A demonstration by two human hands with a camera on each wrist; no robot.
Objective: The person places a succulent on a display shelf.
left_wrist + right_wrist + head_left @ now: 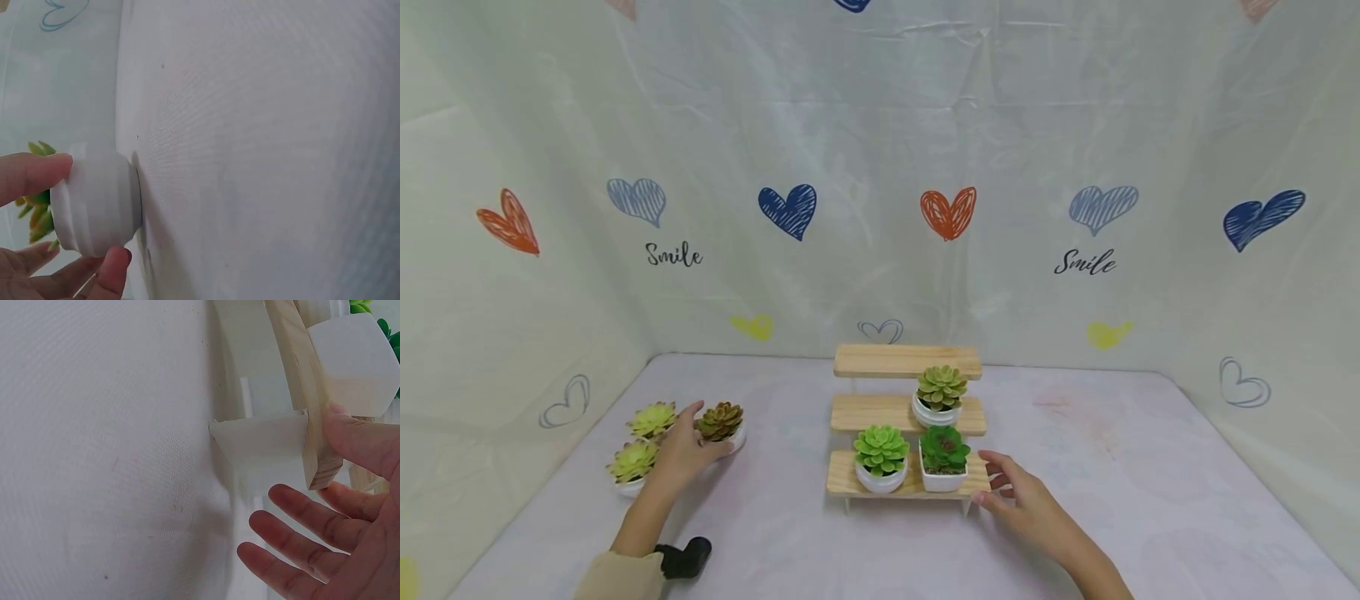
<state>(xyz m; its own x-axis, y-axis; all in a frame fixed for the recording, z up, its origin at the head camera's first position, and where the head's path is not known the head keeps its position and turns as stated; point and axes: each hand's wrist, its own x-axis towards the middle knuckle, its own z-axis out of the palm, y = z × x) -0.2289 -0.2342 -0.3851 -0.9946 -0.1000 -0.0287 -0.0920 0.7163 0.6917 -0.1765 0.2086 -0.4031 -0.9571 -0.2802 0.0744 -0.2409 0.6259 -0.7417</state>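
Note:
On the left of the table my left hand (679, 450) grips a potted succulent (721, 422) with brownish-green leaves. In the left wrist view, thumb and fingers lie around its white round pot (100, 200), whose base is right at the tabletop. My right hand (1026, 506) holds the right end of the lowest board of a three-step wooden plant stand (906, 414). The right wrist view has the thumb against the board (317, 450) and the index finger at its far edge; the other fingers are extended beside the white leg (265, 440).
Two yellow-green succulents, one at the back (652, 419) and one in front (632, 462), stand by my left hand. The stand bears a bright green succulent (882, 450), a dark green one in a square pot (943, 450), and another on the middle step (941, 389).

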